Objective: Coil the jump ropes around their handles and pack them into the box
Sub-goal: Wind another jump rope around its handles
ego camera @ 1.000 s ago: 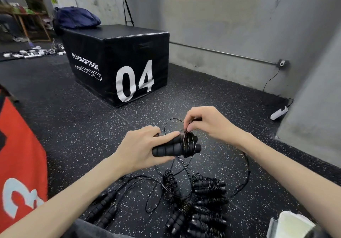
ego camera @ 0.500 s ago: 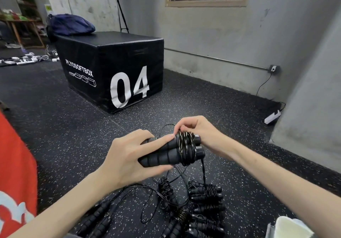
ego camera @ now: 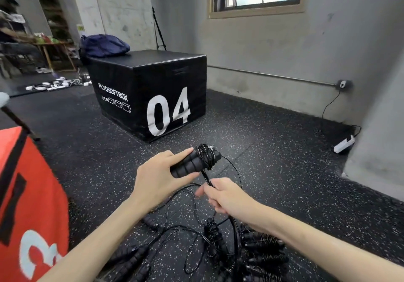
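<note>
Fingers [ego camera: 209,191] of right hand [ego camera: 227,198] pinch rope [ego camera: 206,178], now pulled below handles [ego camera: 192,163]; a second ago above. Left hand [ego camera: 157,176] grips handles. Another wrap coming; loose rope [ego camera: 188,235] remains underneath on floor.

The black jump rope handles [ego camera: 192,161] were held together, tilted, with cord [ego camera: 204,157] coiled around their far end. Other coiled ropes [ego camera: 262,251] lay on the floor.
</note>
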